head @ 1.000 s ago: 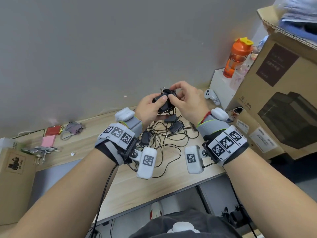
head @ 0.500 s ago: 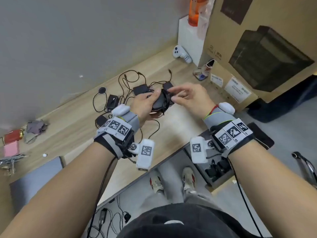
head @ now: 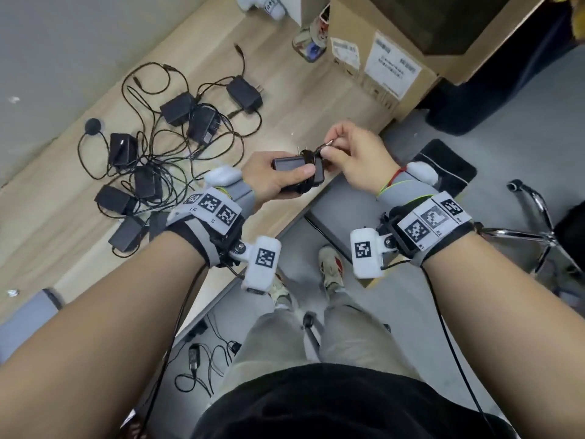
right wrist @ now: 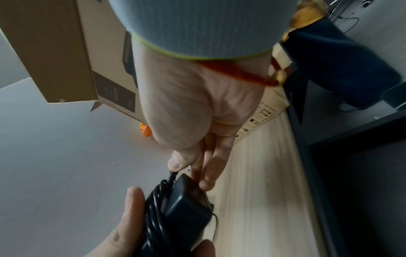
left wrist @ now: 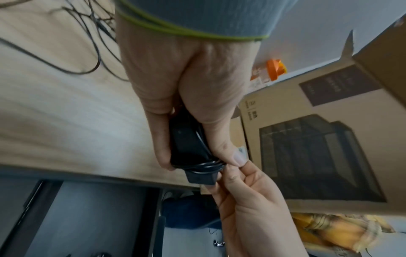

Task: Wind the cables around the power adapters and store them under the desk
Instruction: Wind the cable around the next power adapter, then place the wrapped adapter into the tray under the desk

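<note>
My left hand (head: 278,179) grips a black power adapter (head: 292,166) (left wrist: 186,147) (right wrist: 186,207) above the desk's front edge, its thin black cable wound round the body. My right hand (head: 351,153) pinches the cable's plug end (head: 327,144) (right wrist: 173,173) right beside the adapter. On the wooden desk (head: 300,90) to the left lie several more black adapters (head: 177,107) in a tangle of loose cables (head: 152,153).
Large cardboard boxes (head: 395,42) stand at the desk's right end, with a small jar (head: 311,42) and a white controller (head: 262,3) near them. Below the desk edge I see grey floor, my shoes (head: 329,267), loose cables (head: 205,353) and a chair base (head: 531,229).
The view has tilted down and the hands have come back towards the desk's front edge. The adapter stays in my left hand; my right hand now pinches the plug end.
</note>
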{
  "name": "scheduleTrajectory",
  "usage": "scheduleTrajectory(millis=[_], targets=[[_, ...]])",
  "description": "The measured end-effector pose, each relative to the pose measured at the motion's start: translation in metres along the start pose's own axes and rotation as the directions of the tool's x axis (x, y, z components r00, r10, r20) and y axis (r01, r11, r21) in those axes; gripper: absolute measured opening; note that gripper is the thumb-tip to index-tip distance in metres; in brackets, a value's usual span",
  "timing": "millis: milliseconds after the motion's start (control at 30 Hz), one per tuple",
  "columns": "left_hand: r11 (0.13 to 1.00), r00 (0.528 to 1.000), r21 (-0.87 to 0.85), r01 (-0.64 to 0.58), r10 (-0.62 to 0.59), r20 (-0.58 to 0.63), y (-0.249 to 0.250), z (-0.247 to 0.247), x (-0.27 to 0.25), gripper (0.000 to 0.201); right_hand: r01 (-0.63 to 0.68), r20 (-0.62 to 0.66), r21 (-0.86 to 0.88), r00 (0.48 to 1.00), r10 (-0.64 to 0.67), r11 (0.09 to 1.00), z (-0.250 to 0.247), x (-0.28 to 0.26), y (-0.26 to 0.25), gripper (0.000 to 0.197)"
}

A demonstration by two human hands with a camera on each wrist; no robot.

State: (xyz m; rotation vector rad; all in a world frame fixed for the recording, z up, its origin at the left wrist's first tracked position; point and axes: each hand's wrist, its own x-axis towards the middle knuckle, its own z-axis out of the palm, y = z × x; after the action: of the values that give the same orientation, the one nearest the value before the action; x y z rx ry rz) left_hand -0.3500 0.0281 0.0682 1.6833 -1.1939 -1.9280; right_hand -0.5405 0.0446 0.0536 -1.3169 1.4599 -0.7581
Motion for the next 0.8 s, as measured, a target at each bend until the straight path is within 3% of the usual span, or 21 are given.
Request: scheduleTrajectory(millis=[100, 200, 300, 433, 533, 667, 733, 800], targets=[[0.999, 0.998, 0.008, 0.032, -0.032, 0.058, -0.021, 0.025, 0.014, 0.021, -0.062, -0.016, -0.008, 0.998, 0.062, 0.998, -0.004, -0.007, 0.033, 0.014], [0.999, 0.998, -0.02, 0.036, -0.035, 0.05, -0.037, 0.046, 0.024, 0.018, -0.156, -0.016, 0.146, 0.987, 0.16, 0.977, -0.008, -0.017, 0.06, 0.02], [0.997, 0.997, -0.034, 0.063, -0.061, 0.057, -0.066, 0.08, 0.044, 0.015, -0.274, 0.037, 0.271, 0.961, 0.275, 0.923, -0.015, -0.032, 0.095, 0.013], [0.998, 0.996, -0.028, 0.06, -0.058, 0.071, -0.093, 0.114, 0.065, 0.032, -0.355, 0.039, 0.373, 0.929, 0.368, 0.857, -0.024, -0.042, 0.134, 0.006], [0.999, 0.996, 0.038, 0.033, -0.036, 0.086, -0.116, 0.141, 0.084, 0.039, -0.379, -0.009, 0.397, 0.909, 0.417, 0.836, -0.033, -0.045, 0.172, 0.014], [0.977, 0.995, 0.214, -0.015, -0.007, 0.102, -0.151, 0.168, 0.117, 0.051, -0.471, -0.036, 0.4, 0.849, 0.527, 0.786, -0.039, -0.043, 0.22, 0.013], [0.962, 0.997, 0.272, -0.03, 0.009, 0.081, -0.164, 0.181, 0.132, 0.047, -0.515, 0.018, 0.47, 0.818, 0.576, 0.717, -0.041, -0.042, 0.242, 0.012], [0.97, 0.999, 0.245, -0.01, -0.001, 0.048, -0.173, 0.19, 0.145, 0.044, -0.588, 0.123, 0.5, 0.775, 0.619, 0.636, -0.043, -0.041, 0.259, 0.028]])
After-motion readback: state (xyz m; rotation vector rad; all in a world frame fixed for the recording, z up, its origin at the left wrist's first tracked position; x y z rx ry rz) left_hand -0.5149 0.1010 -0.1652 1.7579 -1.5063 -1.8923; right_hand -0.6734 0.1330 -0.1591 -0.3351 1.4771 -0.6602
